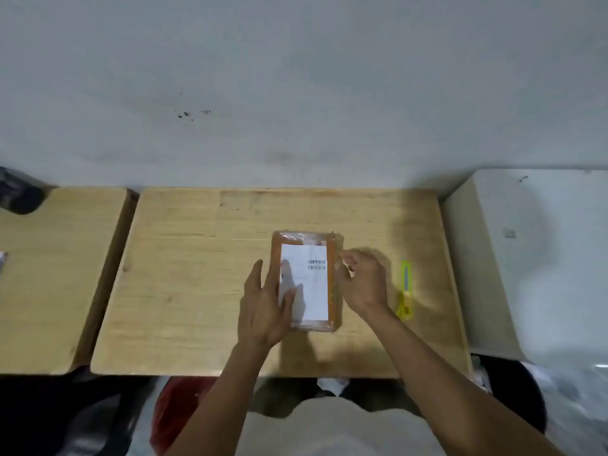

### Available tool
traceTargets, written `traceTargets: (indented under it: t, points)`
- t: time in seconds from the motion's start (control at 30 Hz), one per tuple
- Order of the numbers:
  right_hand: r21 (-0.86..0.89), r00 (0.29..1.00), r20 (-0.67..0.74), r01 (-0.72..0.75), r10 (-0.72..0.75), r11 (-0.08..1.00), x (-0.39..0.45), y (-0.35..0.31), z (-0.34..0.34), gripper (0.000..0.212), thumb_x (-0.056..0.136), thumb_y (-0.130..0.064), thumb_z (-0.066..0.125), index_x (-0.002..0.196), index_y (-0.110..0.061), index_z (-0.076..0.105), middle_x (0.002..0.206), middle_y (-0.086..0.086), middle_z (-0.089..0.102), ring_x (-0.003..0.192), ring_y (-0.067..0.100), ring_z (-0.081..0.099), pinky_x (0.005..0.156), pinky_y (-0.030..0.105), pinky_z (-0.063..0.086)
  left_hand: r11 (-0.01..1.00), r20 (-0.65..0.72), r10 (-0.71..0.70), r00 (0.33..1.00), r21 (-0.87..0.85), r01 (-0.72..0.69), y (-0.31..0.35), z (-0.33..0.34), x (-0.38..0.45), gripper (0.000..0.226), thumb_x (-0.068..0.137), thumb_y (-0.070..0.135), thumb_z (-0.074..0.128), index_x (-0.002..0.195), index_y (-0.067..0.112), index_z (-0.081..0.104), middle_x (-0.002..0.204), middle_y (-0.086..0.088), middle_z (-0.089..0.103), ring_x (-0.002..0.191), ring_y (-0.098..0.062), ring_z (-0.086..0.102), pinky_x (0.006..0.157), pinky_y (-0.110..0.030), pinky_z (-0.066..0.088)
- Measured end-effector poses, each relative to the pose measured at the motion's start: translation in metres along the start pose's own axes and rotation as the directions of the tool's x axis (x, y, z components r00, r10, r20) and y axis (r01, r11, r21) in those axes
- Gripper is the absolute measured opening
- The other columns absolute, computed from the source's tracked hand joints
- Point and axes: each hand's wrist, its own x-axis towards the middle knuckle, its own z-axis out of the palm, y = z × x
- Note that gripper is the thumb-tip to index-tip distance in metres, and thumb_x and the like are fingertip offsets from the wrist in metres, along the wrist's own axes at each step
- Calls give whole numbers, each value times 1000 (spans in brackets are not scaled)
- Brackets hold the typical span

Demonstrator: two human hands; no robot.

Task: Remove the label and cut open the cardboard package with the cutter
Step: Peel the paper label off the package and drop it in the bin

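A flat brown cardboard package (331,258) wrapped in clear tape lies on the wooden table (197,274), its long side pointing away from me. A white label (312,284) with a barcode covers most of its top. My left hand (266,307) rests flat with spread fingers over the package's left edge and the label's lower left. My right hand (362,281) hovers at the package's right edge, its fingers curled and apart, holding nothing. A yellow cutter (405,291) lies on the table just right of that hand.
A second wooden table (49,274) stands to the left across a narrow gap. A white cabinet (526,258) stands to the right. A grey wall rises behind the tables. Dark and red items lie on the floor below the front edge.
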Motion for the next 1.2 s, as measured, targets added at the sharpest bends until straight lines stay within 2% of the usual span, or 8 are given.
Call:
traceTargets:
  t: [0.13,0.2,0.33,0.47,0.57,0.73,1.0,1.2]
  points:
    - [-40,1000,-15,5,-6,999,23,-10,23,15,84,-13,68,98,-18,71,92,4,65,88,24,66,80,39,56,995,-49,97,994,3,-97,-2,16,36,72,96,64,44,156,27,30,166,-13,12,153,-31,12,114,-51,32]
    - [-44,1000,-11,-17,16,999,30,-7,31,11,85,-15,68,95,-19,70,91,2,63,89,24,64,78,42,56,997,-28,73,997,-4,-73,-4,25,43,72,95,61,51,156,30,29,168,-9,5,154,-29,6,115,-50,31]
    - [-67,1000,26,-6,7,998,36,0,39,15,85,-18,66,99,-22,69,93,0,62,92,23,63,79,42,55,997,-6,70,998,-30,-70,-8,34,45,75,96,59,49,158,31,20,168,-7,-4,154,-28,2,114,-51,32]
    - [-108,999,34,20,-17,994,36,6,44,23,88,-18,65,110,-21,69,101,3,62,100,23,60,86,37,52,997,-10,60,998,-49,-61,-8,38,44,76,95,64,42,159,35,12,168,0,-8,154,-22,4,109,-45,39]
    - [-125,1000,8,25,-24,992,34,8,46,22,89,-17,64,110,-16,70,103,5,62,103,25,58,88,34,49,997,-27,76,997,-27,-77,-9,41,44,78,94,66,38,159,30,16,168,-6,-4,153,-29,15,102,-46,46]
    - [-115,1000,3,6,-6,993,34,8,48,21,90,-19,64,110,-18,71,104,6,63,105,24,55,82,30,46,992,-50,127,991,-1,-127,-13,43,43,76,96,62,40,158,21,24,167,-16,7,145,-36,34,89,-47,55]
    - [-117,999,50,20,-14,993,40,8,45,7,90,-22,63,96,-21,66,95,0,59,99,21,54,72,32,45,993,-46,117,992,10,-117,-13,43,43,75,95,63,39,158,26,19,168,-12,3,147,-32,31,91,-47,53]
    - [-204,992,124,24,2,979,52,-4,38,6,95,-20,57,90,-21,61,104,-2,58,106,21,52,78,42,51,997,-28,76,997,-7,-77,-8,39,41,73,98,57,47,159,27,18,168,-8,-2,150,-28,23,98,-46,48]
